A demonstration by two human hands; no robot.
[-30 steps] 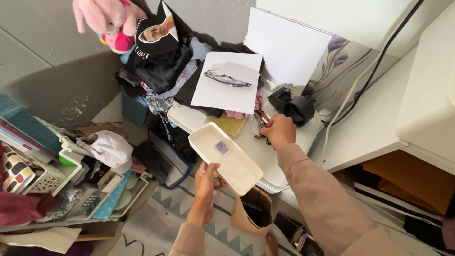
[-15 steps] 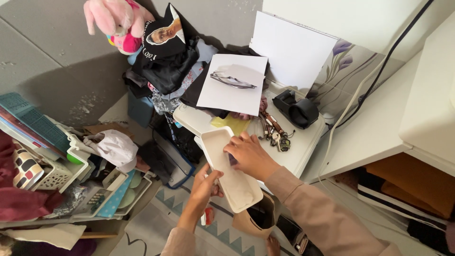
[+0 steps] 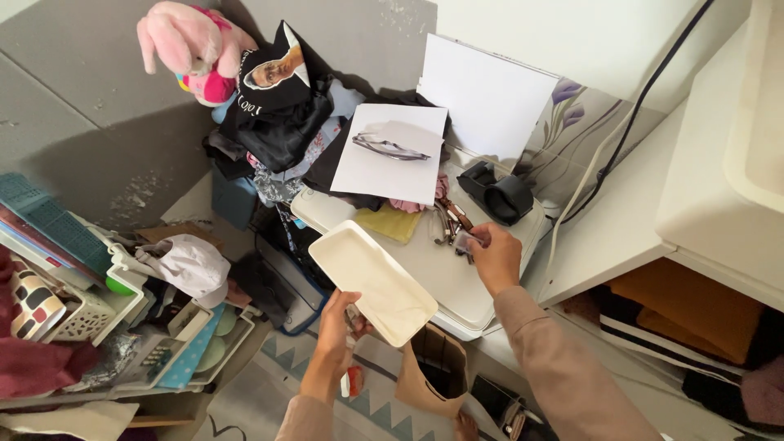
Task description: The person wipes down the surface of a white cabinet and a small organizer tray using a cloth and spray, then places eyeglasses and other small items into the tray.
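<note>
My left hand (image 3: pixel 337 314) grips the near edge of an empty cream rectangular tray (image 3: pixel 371 273), holding it tilted above the floor. To its right, my right hand (image 3: pixel 494 255) rests over a white storage box lid (image 3: pixel 441 282), fingers pinched on a small greyish-purple item (image 3: pixel 465 240). Just left of those fingertips a bunch of keys and brown trinkets (image 3: pixel 447 219) lies on the lid. A yellow cloth (image 3: pixel 390 220) sits beside the bunch.
A black tape dispenser (image 3: pixel 498 196) and a white paper sheet (image 3: pixel 392 155) lie behind the keys. Dark clothes (image 3: pixel 273 122) and a pink plush toy (image 3: pixel 184 49) are piled at the back. A cluttered rack (image 3: pixel 122 278) stands left, a brown paper bag (image 3: pixel 433 371) below, a white desk (image 3: pixel 629 220) right.
My right hand reached into the tray, took out the small purple item and moved back right to the keys. The tray now holds nothing. My left hand kept hold of it.
</note>
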